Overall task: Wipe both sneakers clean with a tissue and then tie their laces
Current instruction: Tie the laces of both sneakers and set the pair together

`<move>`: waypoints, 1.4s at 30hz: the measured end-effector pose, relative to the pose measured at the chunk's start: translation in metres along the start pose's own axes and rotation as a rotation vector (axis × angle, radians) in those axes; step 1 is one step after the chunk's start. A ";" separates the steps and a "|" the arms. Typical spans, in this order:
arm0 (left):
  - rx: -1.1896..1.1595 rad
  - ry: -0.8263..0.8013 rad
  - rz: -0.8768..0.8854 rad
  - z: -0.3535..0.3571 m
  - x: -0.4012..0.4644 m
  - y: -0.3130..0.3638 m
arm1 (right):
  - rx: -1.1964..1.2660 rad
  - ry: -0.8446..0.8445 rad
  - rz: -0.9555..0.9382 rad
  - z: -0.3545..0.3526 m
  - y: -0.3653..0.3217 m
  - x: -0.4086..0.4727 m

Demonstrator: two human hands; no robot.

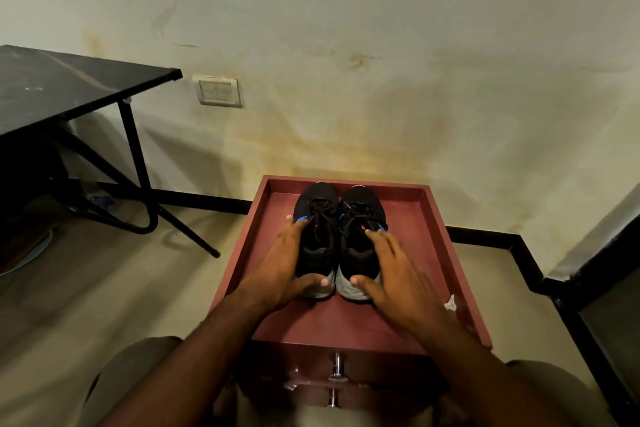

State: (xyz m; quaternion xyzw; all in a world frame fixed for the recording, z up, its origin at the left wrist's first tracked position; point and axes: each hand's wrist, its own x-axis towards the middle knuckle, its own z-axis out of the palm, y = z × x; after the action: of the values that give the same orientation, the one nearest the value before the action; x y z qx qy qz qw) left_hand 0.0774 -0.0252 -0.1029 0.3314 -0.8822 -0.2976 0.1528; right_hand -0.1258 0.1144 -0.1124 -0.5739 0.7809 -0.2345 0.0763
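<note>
While stained wall fills background, black table stands left. Red cabinet top carries black sneakers, side by side, toes toward wall. Left hand cups left sneaker, right hand cups right sneaker; thumbs on heels. Tissue near right rim.

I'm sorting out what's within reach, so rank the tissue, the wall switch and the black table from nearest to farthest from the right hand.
From the right hand:
1. Tissue, just right of the wrist on the tray.
2. Wall switch, up on the wall, left.
3. Black table, far left.
</note>
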 end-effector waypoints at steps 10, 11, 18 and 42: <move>0.091 0.012 0.109 0.004 0.015 -0.002 | 0.133 -0.030 -0.006 0.003 0.018 0.010; 0.099 -0.023 0.109 0.001 0.014 -0.001 | 0.138 -0.029 -0.020 0.000 0.019 0.010; 0.064 -0.309 -0.095 -0.008 0.028 0.005 | 0.158 -0.128 0.016 0.000 0.018 0.019; 0.151 -0.718 -0.497 -0.022 0.062 0.048 | 0.243 -0.708 0.714 -0.052 -0.044 0.078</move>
State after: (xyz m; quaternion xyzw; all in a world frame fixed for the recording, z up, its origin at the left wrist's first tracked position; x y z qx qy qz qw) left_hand 0.0184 -0.0475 -0.0508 0.4193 -0.7921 -0.3562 -0.2644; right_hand -0.1334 0.0458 -0.0353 -0.3028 0.8216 -0.0741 0.4772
